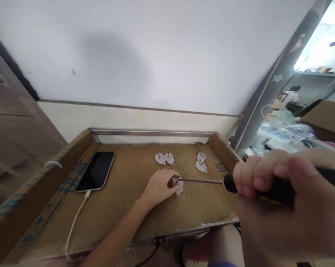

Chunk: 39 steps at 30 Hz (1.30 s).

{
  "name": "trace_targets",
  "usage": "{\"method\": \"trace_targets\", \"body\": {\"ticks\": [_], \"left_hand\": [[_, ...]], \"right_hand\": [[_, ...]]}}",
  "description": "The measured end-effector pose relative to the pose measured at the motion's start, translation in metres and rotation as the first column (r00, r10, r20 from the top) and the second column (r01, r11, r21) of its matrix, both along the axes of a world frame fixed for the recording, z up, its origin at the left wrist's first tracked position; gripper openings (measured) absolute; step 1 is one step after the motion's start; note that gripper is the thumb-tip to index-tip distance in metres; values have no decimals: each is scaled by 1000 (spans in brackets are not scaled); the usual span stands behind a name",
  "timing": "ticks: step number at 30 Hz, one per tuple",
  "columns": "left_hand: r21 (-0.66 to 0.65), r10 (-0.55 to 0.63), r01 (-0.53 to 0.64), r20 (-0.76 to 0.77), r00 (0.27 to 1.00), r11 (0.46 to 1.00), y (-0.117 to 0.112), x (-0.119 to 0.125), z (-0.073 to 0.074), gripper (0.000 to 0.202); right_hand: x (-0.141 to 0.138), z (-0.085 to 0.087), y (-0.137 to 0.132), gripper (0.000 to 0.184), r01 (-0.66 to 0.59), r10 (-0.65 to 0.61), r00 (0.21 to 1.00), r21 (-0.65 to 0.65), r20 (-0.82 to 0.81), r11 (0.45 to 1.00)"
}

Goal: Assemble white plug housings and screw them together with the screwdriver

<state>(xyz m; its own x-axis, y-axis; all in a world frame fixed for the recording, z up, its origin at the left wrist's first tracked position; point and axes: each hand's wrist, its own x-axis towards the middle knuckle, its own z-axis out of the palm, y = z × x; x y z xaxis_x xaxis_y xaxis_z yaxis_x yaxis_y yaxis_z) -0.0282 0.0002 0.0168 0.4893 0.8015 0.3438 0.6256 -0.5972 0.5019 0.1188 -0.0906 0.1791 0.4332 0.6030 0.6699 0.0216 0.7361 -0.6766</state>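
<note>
Black-handled and metal-shafted, a screwdriver (229, 183) is clenched in the right hand (284, 217), nearest, at three o'clock from the small whitish plastic plug piece (179, 190) pinched by the left hand (162, 187) over the brown cardboard tray (134, 167). From that piece, a flat black-screened phone (96, 171) lies at nine o'clock; farther off, one pair of whitish pronged pieces (160, 159) lies at eleven, another pair (201, 166) between one and two.

The left hand (161, 185) partly hides a white piece (180, 190); the right hand (292, 222) covers much of the screwdriver handle (284, 194).
</note>
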Motion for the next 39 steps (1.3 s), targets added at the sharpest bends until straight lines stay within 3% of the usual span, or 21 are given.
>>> {"method": "trace_targets", "body": {"ticks": [3, 9, 20, 26, 30, 33, 36, 39], "left_hand": [[-10, -3, 3, 10, 1000, 1000, 0, 1, -1, 15], [-56, -8, 9, 17, 1000, 998, -1, 2, 1, 15], [-20, -35, 36, 19, 999, 999, -2, 4, 0, 15], [-1, -61, 61, -7, 998, 998, -2, 4, -2, 13], [6, -56, 56, -9, 998, 998, -1, 4, -1, 13], [-7, -59, 59, -7, 998, 998, -2, 4, 0, 13], [-15, -66, 65, -16, 998, 998, -3, 4, 1, 16], [-21, -59, 58, -28, 998, 998, -3, 4, 2, 16]], "right_hand": [[-2, 0, 6, 17, 26, -27, 1000, 84, 7, 996], [-5, -3, 8, 17, -28, 28, 1000, 39, 3, 999], [-4, -5, 9, 15, -66, 65, 997, 35, 35, 997], [-6, -5, 7, 17, -36, 33, 999, -55, -42, 998], [-8, -3, 23, 25, 21, -39, 988, -119, -150, 993], [-5, 0, 38, 29, -10, -15, 977, -118, -212, 993], [5, 5, 49, 36, -103, 94, 992, -105, -81, 989], [19, 15, 56, 34, -68, 99, 947, -113, 307, 991]]}}
